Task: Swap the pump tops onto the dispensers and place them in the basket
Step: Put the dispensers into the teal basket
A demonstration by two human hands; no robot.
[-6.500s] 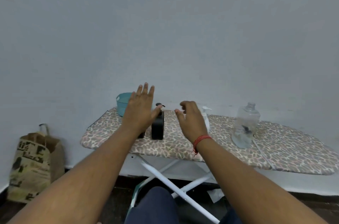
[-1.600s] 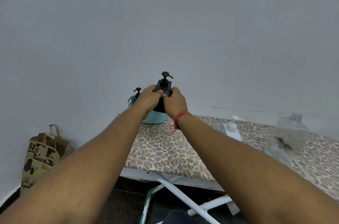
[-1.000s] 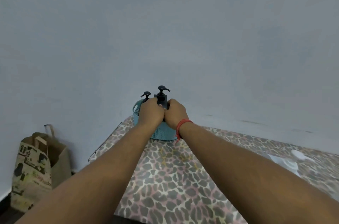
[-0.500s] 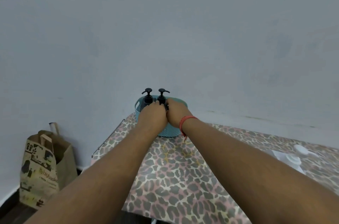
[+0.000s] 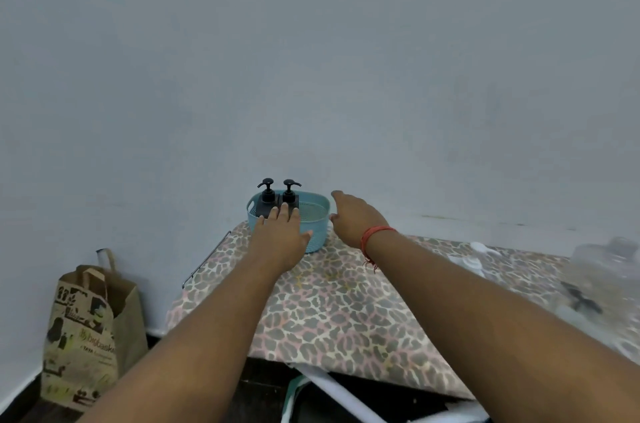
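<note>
Dispensers (image 5: 277, 202), two black pump bottles upright side by side in the teal basket (image 5: 318, 230) at the board's (image 5: 346, 305) far left end; probably rigid and smooth, best gripped round the body, not the pump. Left hand (image 5: 282, 237) spread flat before them, right hand (image 5: 353, 218) relaxed beside the basket, both holding nothing

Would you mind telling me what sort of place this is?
Probably a room at home: an ironing board with a leopard-print cover serves as the table against a bare wall, and a printed paper shopping bag stands on the floor.
</note>
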